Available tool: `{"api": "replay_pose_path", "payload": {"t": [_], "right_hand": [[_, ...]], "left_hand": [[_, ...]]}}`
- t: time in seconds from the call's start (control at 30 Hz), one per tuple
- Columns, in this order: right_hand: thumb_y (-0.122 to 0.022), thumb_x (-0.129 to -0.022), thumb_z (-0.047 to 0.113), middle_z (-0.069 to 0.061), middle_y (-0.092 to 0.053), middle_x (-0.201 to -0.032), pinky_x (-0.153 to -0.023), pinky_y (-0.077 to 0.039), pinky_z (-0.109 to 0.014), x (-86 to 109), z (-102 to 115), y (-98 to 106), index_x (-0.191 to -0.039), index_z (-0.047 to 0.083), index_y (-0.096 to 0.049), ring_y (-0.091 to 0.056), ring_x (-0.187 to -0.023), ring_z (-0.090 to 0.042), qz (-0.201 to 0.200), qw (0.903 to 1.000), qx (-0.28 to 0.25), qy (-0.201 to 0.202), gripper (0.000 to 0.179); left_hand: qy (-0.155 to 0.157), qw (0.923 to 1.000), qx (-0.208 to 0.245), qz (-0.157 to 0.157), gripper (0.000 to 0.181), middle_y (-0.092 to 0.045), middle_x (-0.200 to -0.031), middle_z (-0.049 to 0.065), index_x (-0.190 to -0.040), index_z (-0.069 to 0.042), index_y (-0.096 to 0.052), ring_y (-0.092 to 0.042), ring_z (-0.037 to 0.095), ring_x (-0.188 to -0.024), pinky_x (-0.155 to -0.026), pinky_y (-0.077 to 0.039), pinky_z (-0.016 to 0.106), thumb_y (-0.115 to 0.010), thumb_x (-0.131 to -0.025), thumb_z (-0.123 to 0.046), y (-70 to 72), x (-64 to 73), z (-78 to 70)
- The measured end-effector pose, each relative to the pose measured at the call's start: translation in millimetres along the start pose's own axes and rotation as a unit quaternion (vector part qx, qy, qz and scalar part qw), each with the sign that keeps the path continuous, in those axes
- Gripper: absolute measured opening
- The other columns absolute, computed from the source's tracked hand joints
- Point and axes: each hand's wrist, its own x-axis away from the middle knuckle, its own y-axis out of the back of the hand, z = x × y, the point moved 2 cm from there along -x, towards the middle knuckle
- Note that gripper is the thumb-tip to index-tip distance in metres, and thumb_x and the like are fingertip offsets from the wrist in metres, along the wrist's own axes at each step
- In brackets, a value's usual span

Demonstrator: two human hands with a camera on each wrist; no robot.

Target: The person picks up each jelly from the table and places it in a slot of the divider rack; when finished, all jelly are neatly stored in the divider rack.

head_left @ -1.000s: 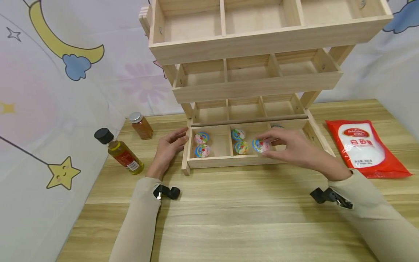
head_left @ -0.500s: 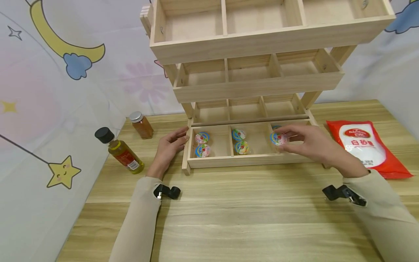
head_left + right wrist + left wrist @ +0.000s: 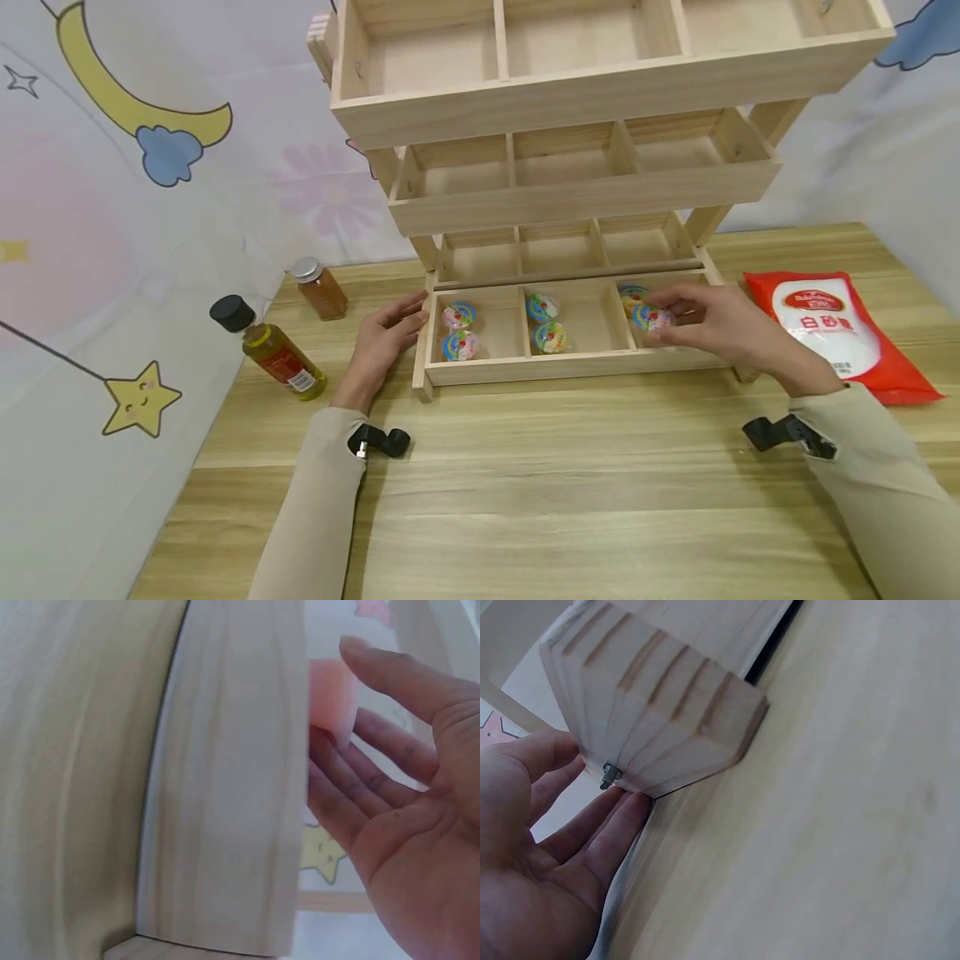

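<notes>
My right hand (image 3: 727,325) reaches into the right compartment of the lowest wooden tray (image 3: 480,372), thumb and fingertips around a small jelly cup (image 3: 651,317) with a pink-and-blue printed lid. In the right wrist view its pink side (image 3: 332,694) shows between thumb and fingers, partly behind the tray's front board (image 3: 225,780). Behind it in that compartment sits another jelly cup (image 3: 633,293). Two cups stand in the left compartment, one (image 3: 460,345) in front, and two in the middle, the front one yellow (image 3: 550,337). My left hand (image 3: 378,346) touches the rack's left end (image 3: 645,705) with its fingertips.
Above rise further tiers of the wooden rack (image 3: 600,92), overhanging the lowest tray. To the left stand an oil bottle (image 3: 281,358) with a black cap and a small reddish-brown jar (image 3: 322,292). A red-and-white sugar bag (image 3: 832,325) lies at right, beside my right forearm.
My right hand has carried the jelly cup from the middle compartment rightward over the divider into the right compartment. My left hand stays at the rack's left end.
</notes>
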Motion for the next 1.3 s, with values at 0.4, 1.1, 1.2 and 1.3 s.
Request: {"api": "replay_pose_path", "payload": {"t": [0.4, 1.1, 1.2, 1.3], "right_hand": [[-0.082, -0.096, 0.024, -0.009, -0.074, -0.109, -0.079, -0.056, -0.024, -6.9, -12, -7, -0.128, 0.002, -0.073, -0.070, -0.101, -0.028, 0.019, 0.9994, 0.008, -0.028, 0.039], [-0.085, -0.094, 0.021, -0.011, -0.075, -0.114, -0.080, -0.056, -0.024, -12.1, -30, -13, -0.127, 0.004, -0.075, -0.072, -0.101, -0.028, 0.024, 0.9994, 0.000, -0.024, 0.039], [-0.085, -0.093, 0.017, -0.011, -0.076, -0.114, -0.080, -0.056, -0.023, -10.6, -30, -14, -0.126, 0.003, -0.075, -0.072, -0.101, -0.028, 0.027, 0.9994, -0.007, -0.020, 0.037], [-0.085, -0.093, 0.015, -0.010, -0.076, -0.114, -0.080, -0.056, -0.023, -10.7, -30, -14, -0.125, 0.003, -0.076, -0.072, -0.100, -0.027, 0.028, 0.9994, -0.012, -0.017, 0.036]], "left_hand": [[0.002, 1.0000, 0.009, -0.002, 0.045, -0.062, -0.147, 0.016, -0.149, -0.007, -0.063, -0.065, 0.016, -0.120, -0.094, -0.056, 0.024, -0.069, -0.105, -0.015, 0.1, -0.1, 0.4], [-0.003, 1.0000, 0.001, 0.003, 0.045, -0.062, -0.145, 0.018, -0.148, -0.006, -0.063, -0.064, 0.014, -0.118, -0.093, -0.056, 0.023, -0.069, -0.105, -0.015, 0.4, -1.5, 0.2], [0.000, 1.0000, 0.002, 0.006, 0.045, -0.062, -0.146, 0.018, -0.148, -0.005, -0.063, -0.064, 0.015, -0.119, -0.093, -0.056, 0.023, -0.069, -0.105, -0.015, 0.7, -1.1, 0.5], [-0.001, 1.0000, 0.006, 0.007, 0.045, -0.061, -0.146, 0.018, -0.148, -0.004, -0.062, -0.063, 0.015, -0.121, -0.094, -0.056, 0.023, -0.069, -0.105, -0.014, 1.6, -1.4, 0.5]]}}
